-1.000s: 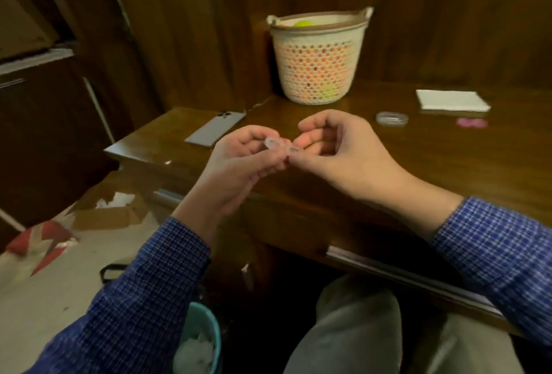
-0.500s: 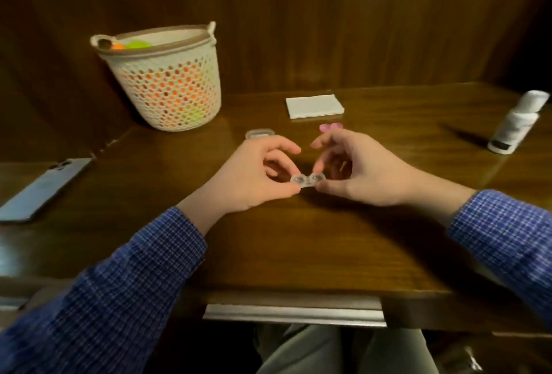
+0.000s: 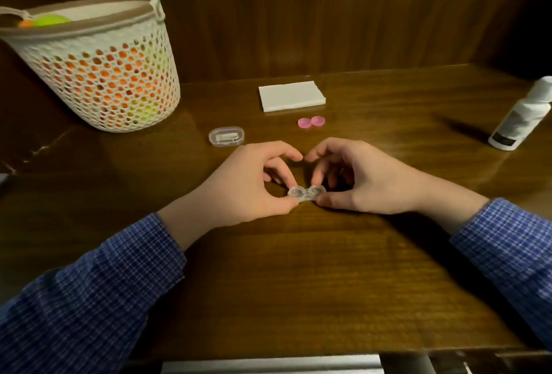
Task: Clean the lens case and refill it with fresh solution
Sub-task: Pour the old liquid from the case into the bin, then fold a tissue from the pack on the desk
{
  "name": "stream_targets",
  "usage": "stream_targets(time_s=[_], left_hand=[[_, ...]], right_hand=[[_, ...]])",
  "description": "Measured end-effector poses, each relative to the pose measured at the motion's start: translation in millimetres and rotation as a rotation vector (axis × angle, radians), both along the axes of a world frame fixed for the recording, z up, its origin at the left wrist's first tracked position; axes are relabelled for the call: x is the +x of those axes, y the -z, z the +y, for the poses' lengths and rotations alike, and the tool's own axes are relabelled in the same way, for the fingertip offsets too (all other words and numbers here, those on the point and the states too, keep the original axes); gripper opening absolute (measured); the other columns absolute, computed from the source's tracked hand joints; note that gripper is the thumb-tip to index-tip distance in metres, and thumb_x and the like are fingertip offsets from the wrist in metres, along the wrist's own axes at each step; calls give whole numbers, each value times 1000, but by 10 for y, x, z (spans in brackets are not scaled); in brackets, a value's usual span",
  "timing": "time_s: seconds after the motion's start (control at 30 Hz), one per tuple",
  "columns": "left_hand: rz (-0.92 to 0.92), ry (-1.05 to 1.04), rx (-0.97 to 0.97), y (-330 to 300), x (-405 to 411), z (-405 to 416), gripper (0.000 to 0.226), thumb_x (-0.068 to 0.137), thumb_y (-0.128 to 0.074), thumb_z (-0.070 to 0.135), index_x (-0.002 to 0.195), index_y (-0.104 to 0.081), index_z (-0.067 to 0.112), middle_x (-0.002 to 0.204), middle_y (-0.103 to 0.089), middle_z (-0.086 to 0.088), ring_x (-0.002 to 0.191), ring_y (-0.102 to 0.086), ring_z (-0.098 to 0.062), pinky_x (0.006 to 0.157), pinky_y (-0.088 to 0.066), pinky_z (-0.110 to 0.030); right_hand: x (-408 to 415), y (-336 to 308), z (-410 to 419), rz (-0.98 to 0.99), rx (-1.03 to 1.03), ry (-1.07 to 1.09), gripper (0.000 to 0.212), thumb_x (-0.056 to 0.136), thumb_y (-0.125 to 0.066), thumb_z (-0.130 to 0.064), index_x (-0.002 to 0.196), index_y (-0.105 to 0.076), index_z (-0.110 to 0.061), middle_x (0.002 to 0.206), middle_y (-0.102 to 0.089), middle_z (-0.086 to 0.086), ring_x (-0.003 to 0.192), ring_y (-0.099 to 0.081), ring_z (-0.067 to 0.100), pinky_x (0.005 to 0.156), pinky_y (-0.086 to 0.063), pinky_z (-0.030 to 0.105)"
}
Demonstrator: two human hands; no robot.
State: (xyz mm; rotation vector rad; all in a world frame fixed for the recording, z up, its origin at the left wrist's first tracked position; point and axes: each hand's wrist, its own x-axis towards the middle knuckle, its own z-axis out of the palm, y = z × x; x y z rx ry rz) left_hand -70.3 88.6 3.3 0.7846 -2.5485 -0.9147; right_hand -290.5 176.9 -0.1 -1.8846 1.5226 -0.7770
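Clear plastic, two shallow wells joined by a bridge: the lens case [image 3: 306,193] sits on the wooden table [image 3: 298,284] a little toward the near edge from its middle, uncapped and wells up. The left hand [image 3: 248,185] pinches its left end between thumb and curled fingers; the right hand [image 3: 358,179] pinches its right end the same way. Whether the wells are wet or dry cannot be told.

Farther in, the two pink caps [image 3: 311,121] lie side by side, apart from the case, and a small clear box [image 3: 226,136] rests to their left. A folded white tissue [image 3: 291,96] lies beyond them, near the far edge. The white solution bottle [image 3: 522,116] stands at the right edge, well apart from both hands. A perforated basket [image 3: 98,69] fills the far left corner.

My judgement: the case is being set down open, so the step in hand falls between cleaning and refilling. The next move calls for one hand to let go and fetch either the tissue to dry the wells or the bottle, while the other steadies the light case.
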Motion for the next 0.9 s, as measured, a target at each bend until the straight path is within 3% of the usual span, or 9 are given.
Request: stream_targets(time_s=[0.53, 0.73, 0.83, 0.9], left_hand=[[-36, 47, 23, -102, 92, -44, 73, 76, -89, 28, 140, -53, 33, 102, -73, 16, 100, -68, 4, 89, -57, -20], [160, -98, 46, -604, 141, -503, 29, 83, -82, 14, 107, -73, 28, 92, -75, 3, 79, -73, -19, 74, -63, -30], [168, -247, -46, -733, -42, -953, 19, 88, -80, 22, 106, -74, 27, 81, -72, 4, 64, -65, -11, 61, -56, -22], [117, -318, -94, -696, -232, -1212, 18, 89, -78, 25, 106, -74, 26, 81, -71, 8, 68, -66, -8, 63, -56, -23]], right_hand=[[54, -80, 30, -74, 58, 36, 71, 73, -91, -12, 133, -54, -25, 104, -72, -1, 90, -70, 16, 83, -61, 32], [-210, -414, -229, -142, -91, 121, 35, 85, -78, -4, 114, -65, -17, 98, -75, 2, 87, -73, 14, 82, -59, 28], [-381, -579, -645, -111, -157, 178, 24, 88, -74, 0, 104, -68, -18, 98, -75, 7, 91, -75, 13, 85, -60, 27], [-478, -636, -982, -34, -197, 214, 20, 89, -76, -5, 99, -70, -21, 97, -75, 4, 94, -74, 17, 87, -61, 30]])
